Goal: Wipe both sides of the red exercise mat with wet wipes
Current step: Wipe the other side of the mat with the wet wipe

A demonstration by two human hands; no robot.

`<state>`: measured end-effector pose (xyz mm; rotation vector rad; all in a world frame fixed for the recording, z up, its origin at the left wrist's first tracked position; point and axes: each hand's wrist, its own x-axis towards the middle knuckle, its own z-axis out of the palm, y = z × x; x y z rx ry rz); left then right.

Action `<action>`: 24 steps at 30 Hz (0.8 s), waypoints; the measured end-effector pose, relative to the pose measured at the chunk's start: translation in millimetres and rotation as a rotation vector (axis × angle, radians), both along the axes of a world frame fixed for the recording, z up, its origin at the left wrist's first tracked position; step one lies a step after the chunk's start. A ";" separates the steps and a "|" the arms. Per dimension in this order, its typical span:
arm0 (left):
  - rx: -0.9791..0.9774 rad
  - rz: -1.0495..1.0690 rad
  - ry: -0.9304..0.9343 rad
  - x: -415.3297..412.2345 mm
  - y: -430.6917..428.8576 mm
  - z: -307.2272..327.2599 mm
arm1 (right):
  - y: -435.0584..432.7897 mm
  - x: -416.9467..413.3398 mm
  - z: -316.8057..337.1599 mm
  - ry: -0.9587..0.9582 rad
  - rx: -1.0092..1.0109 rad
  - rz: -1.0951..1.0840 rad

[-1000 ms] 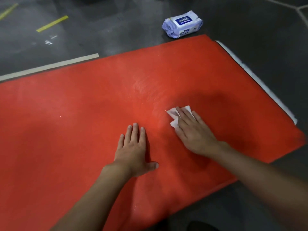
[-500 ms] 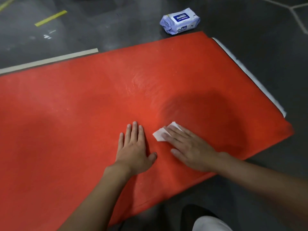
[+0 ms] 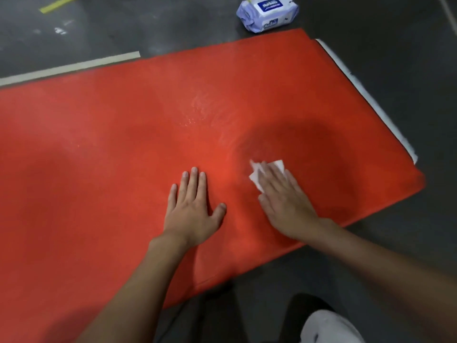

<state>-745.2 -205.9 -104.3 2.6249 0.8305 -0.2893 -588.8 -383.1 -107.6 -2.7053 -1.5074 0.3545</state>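
As red mat (image 3: 99, 144) runs lengthwise left-right, left hand (image 3: 193, 209) lies flat, right hand (image 3: 284, 201) presses wipe (image 3: 278, 166) flat

Left hand (image 3: 195, 211) and right hand (image 3: 284, 201): uncovered, nails short. Left forearm (image 3: 138, 280) and right forearm (image 3: 383, 263): bare to the frame edge. White garment section (image 3: 329, 328) at the bottom edge; type indeterminate.

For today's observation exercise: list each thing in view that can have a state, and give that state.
Red mat, spread flat on the floor, wet streaks near its middle.
Wet wipe, crumpled, pressed onto the mat under the right hand.
Right hand, fingers straight, pressing the wipe.
Left hand, flat on the mat, holding nothing.
Wipes pack, lying on the floor beyond the mat's far edge.
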 end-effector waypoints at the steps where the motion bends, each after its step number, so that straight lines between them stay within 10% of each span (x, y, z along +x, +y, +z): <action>1: 0.001 0.015 -0.009 0.6 -1.4 0.4 | 0.5 -8.1 0.7 0.021 0.014 0.062; 11: 0.062 0.215 -0.266 38.9 -34.4 15.3 | -9.2 14.3 2.8 -0.010 0.227 -0.063; 18: -0.313 0.441 -0.277 86.7 -75.0 23.9 | -19.4 7.3 8.5 0.144 0.331 -0.207; 24: -0.590 0.600 -0.693 74.8 -72.6 22.2 | -15.8 16.9 18.7 0.384 0.500 -0.362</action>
